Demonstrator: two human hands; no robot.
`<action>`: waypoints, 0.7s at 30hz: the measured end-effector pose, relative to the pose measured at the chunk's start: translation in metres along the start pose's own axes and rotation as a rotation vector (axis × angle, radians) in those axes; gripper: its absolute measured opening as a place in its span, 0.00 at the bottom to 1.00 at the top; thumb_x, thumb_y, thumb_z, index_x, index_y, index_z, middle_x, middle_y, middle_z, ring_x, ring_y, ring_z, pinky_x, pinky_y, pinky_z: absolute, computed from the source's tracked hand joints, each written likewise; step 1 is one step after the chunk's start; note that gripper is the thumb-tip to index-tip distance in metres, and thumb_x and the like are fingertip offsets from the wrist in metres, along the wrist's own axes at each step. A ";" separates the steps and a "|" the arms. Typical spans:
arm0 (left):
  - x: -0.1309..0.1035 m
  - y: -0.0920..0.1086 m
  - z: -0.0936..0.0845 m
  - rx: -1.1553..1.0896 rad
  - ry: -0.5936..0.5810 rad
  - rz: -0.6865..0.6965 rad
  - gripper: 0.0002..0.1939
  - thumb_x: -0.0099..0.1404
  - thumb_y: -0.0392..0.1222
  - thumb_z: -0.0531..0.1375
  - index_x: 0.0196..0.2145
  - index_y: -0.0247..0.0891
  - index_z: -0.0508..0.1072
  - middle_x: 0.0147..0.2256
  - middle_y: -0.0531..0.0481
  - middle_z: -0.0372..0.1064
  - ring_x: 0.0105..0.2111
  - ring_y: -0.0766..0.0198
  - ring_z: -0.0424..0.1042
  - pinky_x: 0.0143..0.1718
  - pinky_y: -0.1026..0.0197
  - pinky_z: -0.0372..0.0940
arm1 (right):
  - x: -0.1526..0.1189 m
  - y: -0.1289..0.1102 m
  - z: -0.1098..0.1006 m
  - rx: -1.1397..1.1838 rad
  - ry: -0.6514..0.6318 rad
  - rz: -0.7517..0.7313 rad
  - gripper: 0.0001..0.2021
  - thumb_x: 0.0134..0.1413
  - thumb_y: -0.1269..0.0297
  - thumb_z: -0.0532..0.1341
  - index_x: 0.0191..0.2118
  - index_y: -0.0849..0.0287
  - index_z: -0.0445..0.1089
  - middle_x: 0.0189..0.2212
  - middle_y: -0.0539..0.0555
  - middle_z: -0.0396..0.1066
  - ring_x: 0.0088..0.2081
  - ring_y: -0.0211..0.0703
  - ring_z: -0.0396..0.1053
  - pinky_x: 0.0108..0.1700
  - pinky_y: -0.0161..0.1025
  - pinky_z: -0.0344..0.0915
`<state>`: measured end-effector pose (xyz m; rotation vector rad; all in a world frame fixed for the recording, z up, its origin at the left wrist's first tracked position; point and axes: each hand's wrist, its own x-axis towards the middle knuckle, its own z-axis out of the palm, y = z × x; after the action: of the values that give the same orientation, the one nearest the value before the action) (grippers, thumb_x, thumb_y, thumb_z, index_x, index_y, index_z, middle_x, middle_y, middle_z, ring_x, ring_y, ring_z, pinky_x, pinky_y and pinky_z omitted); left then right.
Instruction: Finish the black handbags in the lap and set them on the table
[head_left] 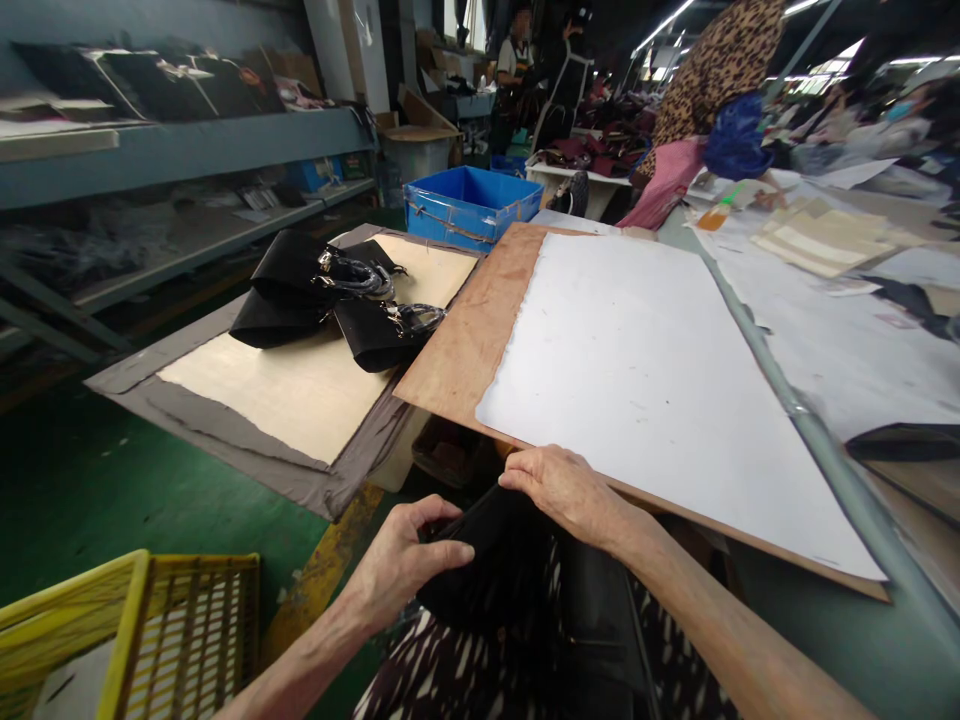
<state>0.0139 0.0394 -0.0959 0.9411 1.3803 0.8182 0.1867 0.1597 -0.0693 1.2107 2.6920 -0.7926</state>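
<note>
Over my lap, both hands hold a black bag (495, 565), its upper edge tilted up to the right. My left hand (416, 550) pinches its left side between thumb and fingers. Closed on the upper right corner is my right hand (559, 490), close to the front edge of the white-covered board. Part of the bag blends into dark material on my lap, so its full shape is hidden. To the left, several black handbags (289, 290) with wrapped handles and metal fittings lie on a cream sheet (281, 395).
A white sheet (622, 350) covers most of a brown board (472, 340) before me. Behind it stands a blue bin (472, 205). A yellow crate (142, 640) sits at lower left. Shelving (187, 150) runs along the left. At right, another person in a leopard-print top (712, 70) leans over a worktable.
</note>
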 end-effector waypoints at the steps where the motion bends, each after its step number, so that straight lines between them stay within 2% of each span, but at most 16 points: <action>1: 0.000 0.000 0.000 -0.008 -0.002 0.000 0.12 0.50 0.42 0.61 0.32 0.32 0.71 0.24 0.55 0.63 0.25 0.69 0.59 0.26 0.69 0.53 | 0.000 0.000 0.001 -0.016 0.006 -0.002 0.16 0.56 0.56 0.50 0.24 0.56 0.66 0.24 0.48 0.68 0.28 0.37 0.64 0.31 0.33 0.52; 6: 0.000 0.001 -0.003 0.053 0.023 0.025 0.16 0.52 0.48 0.59 0.33 0.32 0.72 0.24 0.55 0.63 0.26 0.68 0.59 0.25 0.68 0.52 | 0.000 -0.004 0.004 -0.061 0.017 -0.026 0.16 0.57 0.56 0.49 0.24 0.56 0.65 0.24 0.48 0.68 0.28 0.38 0.64 0.31 0.33 0.52; 10: 0.004 0.009 -0.006 0.162 0.025 0.016 0.15 0.56 0.48 0.55 0.31 0.31 0.73 0.25 0.53 0.64 0.26 0.67 0.59 0.26 0.68 0.52 | -0.001 -0.007 0.005 -0.089 0.010 -0.033 0.17 0.58 0.55 0.48 0.25 0.56 0.66 0.24 0.48 0.69 0.29 0.38 0.64 0.31 0.34 0.52; 14: 0.010 0.013 -0.008 0.204 0.006 0.010 0.16 0.56 0.47 0.53 0.25 0.31 0.72 0.20 0.55 0.58 0.22 0.70 0.54 0.23 0.68 0.49 | 0.001 -0.008 0.005 -0.115 0.010 -0.022 0.17 0.58 0.55 0.48 0.25 0.56 0.67 0.24 0.48 0.69 0.28 0.38 0.65 0.30 0.34 0.52; 18: 0.009 0.008 -0.006 0.189 0.022 0.058 0.17 0.55 0.49 0.54 0.22 0.31 0.69 0.18 0.56 0.53 0.21 0.71 0.50 0.22 0.67 0.46 | -0.001 -0.017 0.001 -0.083 0.051 0.000 0.15 0.56 0.58 0.51 0.26 0.56 0.70 0.25 0.48 0.71 0.29 0.37 0.66 0.30 0.32 0.53; 21: 0.015 0.000 -0.005 0.186 0.030 0.116 0.19 0.53 0.53 0.54 0.19 0.33 0.68 0.17 0.55 0.52 0.21 0.70 0.51 0.22 0.66 0.46 | 0.000 -0.019 0.006 -0.065 0.029 -0.001 0.10 0.51 0.62 0.55 0.26 0.54 0.73 0.26 0.47 0.74 0.30 0.37 0.68 0.30 0.30 0.55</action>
<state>0.0099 0.0531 -0.1015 1.1662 1.4565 0.8025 0.1717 0.1462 -0.0664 1.2152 2.7184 -0.6871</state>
